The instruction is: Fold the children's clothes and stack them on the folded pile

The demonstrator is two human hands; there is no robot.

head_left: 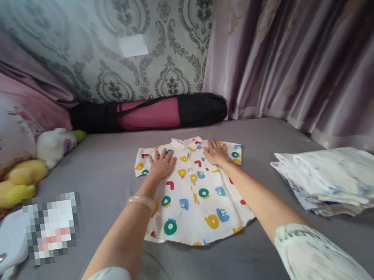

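Observation:
A small white shirt (195, 199) printed with coloured shapes lies flat on the grey bed sheet (107, 169), its collar pointing away from me. My left hand (161, 163) rests flat on the shirt's left shoulder with fingers spread. On the shirt's right shoulder lies my right hand (215, 151), also flat with fingers stretched out. A pale bangle (141, 202) circles my left wrist. Neither hand holds anything.
A stack of folded pale garments (342, 178) sits on the sheet at the right. A black and pink rolled bag (155, 113) lies along the back wall. Plush toys (34, 166) and a white device (4, 249) are at the left. Curtains hang at the right.

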